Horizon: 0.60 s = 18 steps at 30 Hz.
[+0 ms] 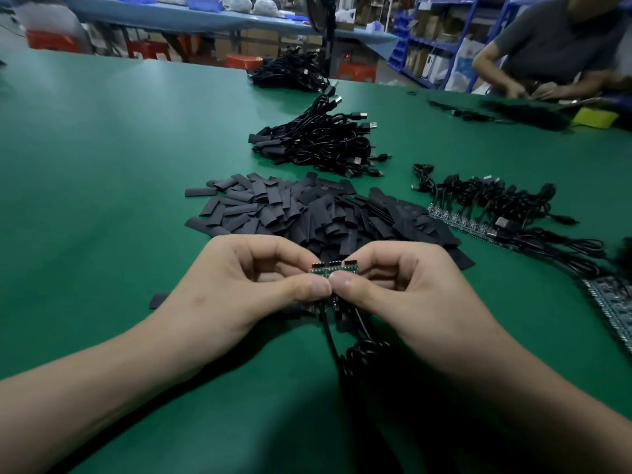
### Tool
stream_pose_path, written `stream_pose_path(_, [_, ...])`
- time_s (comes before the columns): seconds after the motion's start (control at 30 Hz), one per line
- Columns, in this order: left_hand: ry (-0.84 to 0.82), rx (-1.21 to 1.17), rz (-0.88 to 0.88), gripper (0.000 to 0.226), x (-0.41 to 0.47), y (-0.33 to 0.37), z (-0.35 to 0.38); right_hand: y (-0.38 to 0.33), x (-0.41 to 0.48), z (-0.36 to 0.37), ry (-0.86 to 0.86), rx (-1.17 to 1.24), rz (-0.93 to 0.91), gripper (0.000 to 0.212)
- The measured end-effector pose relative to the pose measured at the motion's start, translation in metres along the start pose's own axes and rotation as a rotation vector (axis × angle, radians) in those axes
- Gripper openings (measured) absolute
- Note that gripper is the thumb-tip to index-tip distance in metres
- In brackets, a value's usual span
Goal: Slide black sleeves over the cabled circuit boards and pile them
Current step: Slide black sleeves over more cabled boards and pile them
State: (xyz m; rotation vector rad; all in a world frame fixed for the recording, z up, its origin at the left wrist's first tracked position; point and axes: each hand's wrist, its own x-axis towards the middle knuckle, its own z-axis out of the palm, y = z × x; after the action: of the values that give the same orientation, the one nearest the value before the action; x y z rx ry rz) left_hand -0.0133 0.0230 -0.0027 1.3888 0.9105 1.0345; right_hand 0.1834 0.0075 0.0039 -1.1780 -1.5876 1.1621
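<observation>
The fingers [309,288] of our left hand [239,285] and of our right hand [410,292] are curled in tight, with the two thumb tips touching each other. Between them both hands pinch a small green circuit board [333,269] with black connectors along its far edge. The circuit board sits right at the thumb tips, half hidden by them, and is held above the green tabletop [102,165]. We cannot tell whether it is one board or several joined.

At 6 o'clock from the thumbs, thin black cables [330,336] hang down from under the fingers. One curls into a coil just beside the right wrist.

At 12 o'clock, just beyond our knuckles, lies a wide heap of flat black sleeves [307,213]. A single stray sleeve [157,300] lies at 9 o'clock, near the left wrist.

Farther out at 12 o'clock we see a pile of sleeved black cables [318,145] with USB plugs sticking out. At 2 o'clock a row of bare green boards [458,222] lies in a strip with its cables bunched behind it. At 3 o'clock, at the frame's edge, there is a patterned panel of boards [612,302].

Far off at 12 o'clock sits another dark cable heap [290,71]. At 1 o'clock, across the tabletop, are a yellow block [595,118] and a second person in a grey shirt [554,46], whose hands are on the tabletop.
</observation>
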Motion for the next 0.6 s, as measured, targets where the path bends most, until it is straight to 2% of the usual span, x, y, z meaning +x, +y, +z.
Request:
stream_pose_path(0.1, [-0.044, -0.003, -0.012, 0.019, 0.003, -0.002, 0.0, 0.0, 0.0, -0.004, -0.038, 0.047, 0.022, 0.019])
stream_pose_path(0.27, [-0.109, -0.103, 0.005, 0.017, 0.002, -0.003, 0.002, 0.002, 0.002, -0.006, -0.117, 0.144, -0.003, 0.014])
stream_pose_path(0.4, [-0.035, -0.15, 0.041, 0.016, 0.006, -0.006, -0.002, -0.001, 0.006, -0.026, -0.201, 0.169, 0.073, 0.012])
stream_pose_path(0.5, [0.035, -0.108, 0.101, 0.021, 0.007, -0.006, -0.003, -0.005, 0.009, -0.054, -0.255, -0.011, 0.171, 0.018])
stream_pose_path(0.6, [0.07, -0.028, 0.188, 0.026, 0.005, -0.007, -0.001, -0.006, 0.01, -0.062, -0.239, -0.351, 0.165, 0.029])
